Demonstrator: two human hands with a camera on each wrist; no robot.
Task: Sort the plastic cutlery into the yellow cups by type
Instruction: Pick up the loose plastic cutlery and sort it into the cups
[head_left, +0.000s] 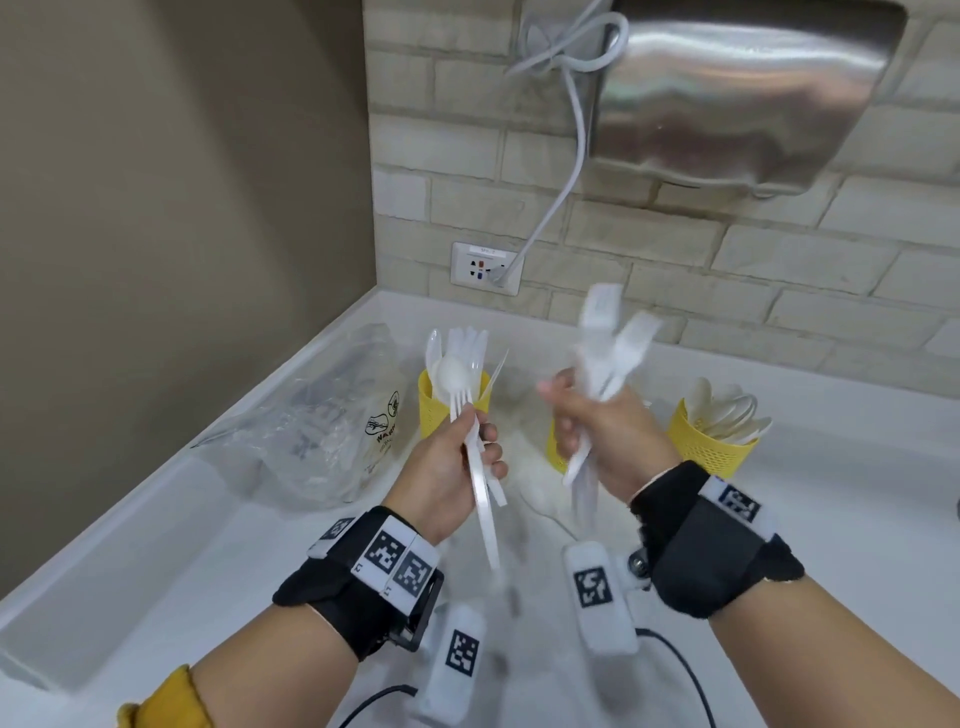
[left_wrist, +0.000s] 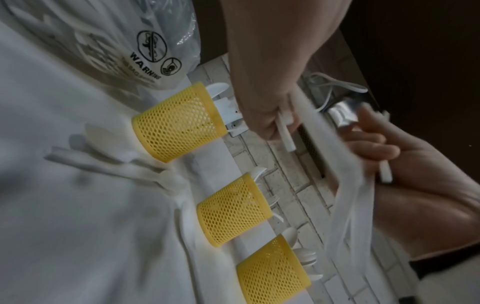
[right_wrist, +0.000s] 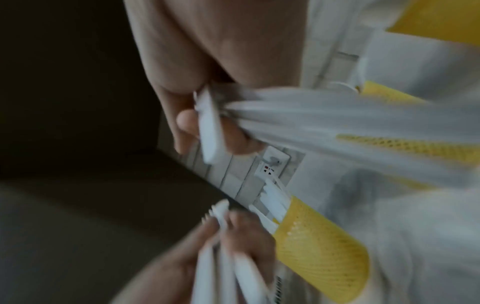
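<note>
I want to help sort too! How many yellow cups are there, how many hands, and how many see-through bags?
yellow cups: 3
hands holding cutlery: 2, left hand, right hand
plastic bag: 1
Total: 6

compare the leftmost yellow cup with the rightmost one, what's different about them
The leftmost yellow cup holds mixed pieces standing upright: flat handles and at least one spoon. The rightmost yellow cup holds only what look like spoons, bowls up and fanned to the right. The leftmost yellow cup stands beside the clear plastic bag and partly behind the left hand; the rightmost yellow cup stands clear of both. Both are yellow mesh cups on the white counter.
</note>
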